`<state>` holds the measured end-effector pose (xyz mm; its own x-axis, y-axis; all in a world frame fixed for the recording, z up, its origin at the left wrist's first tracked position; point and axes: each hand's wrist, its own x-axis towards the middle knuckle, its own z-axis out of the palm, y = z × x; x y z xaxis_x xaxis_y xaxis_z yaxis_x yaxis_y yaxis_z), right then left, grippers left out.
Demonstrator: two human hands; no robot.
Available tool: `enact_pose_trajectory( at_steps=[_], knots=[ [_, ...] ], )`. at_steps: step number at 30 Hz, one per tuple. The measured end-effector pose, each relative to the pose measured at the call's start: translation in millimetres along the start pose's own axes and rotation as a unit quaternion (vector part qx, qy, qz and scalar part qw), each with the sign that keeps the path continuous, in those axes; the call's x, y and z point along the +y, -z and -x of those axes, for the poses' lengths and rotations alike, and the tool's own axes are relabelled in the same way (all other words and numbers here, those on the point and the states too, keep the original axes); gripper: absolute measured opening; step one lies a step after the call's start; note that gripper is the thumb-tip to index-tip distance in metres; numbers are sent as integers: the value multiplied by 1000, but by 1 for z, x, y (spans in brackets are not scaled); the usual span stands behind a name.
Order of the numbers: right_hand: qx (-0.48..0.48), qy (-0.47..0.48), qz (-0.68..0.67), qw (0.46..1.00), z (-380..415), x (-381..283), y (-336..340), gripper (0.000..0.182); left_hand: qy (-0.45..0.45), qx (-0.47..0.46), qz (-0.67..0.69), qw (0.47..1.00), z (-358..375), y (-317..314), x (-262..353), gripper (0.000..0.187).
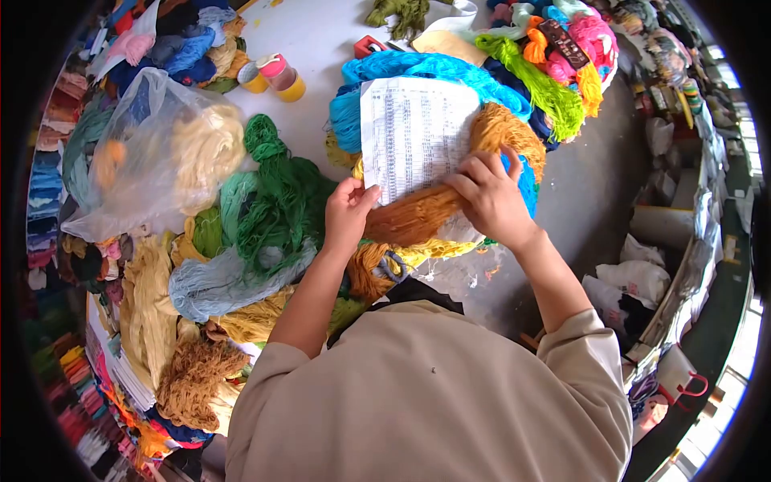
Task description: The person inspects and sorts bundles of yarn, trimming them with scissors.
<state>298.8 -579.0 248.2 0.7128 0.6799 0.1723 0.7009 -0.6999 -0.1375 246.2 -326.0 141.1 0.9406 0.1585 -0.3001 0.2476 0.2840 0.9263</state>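
Note:
A printed sheet (418, 132) with columns of small text lies tilted on a heap of yarn. My left hand (349, 215) is closed at its lower left corner, thumb on the paper, close to the end of a brown yarn hank (414, 215). Fingers bent, my right hand (491, 193) grips the brown hank near the sheet's lower right corner; its fingertips are partly hidden. The hank's lighter, golden-brown part (510, 132) curves up beyond that hand. Under and behind the paper is a bright blue hank (434, 71).
Left of my hands lie a dark green hank (277, 193), a pale blue hank (233, 281) and a plastic bag (136, 161) of cream yarn. A pink-topped jar (283, 78) stands farther back. Lime-green yarn (534, 84) lies at the back right; shelves (683, 217) line the right side.

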Motion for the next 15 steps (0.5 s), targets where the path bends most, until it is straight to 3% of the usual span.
enact_pose_trajectory(
  at_steps=[6,15],
  knots=[
    [27,1,-81,996,27,11,-5,38,-26,10,-6,1000,2,9,2,13],
    [-23,36,-152,987,32,26,0,35,-17,23,-48,998,9,15,-6,13]
  ],
)
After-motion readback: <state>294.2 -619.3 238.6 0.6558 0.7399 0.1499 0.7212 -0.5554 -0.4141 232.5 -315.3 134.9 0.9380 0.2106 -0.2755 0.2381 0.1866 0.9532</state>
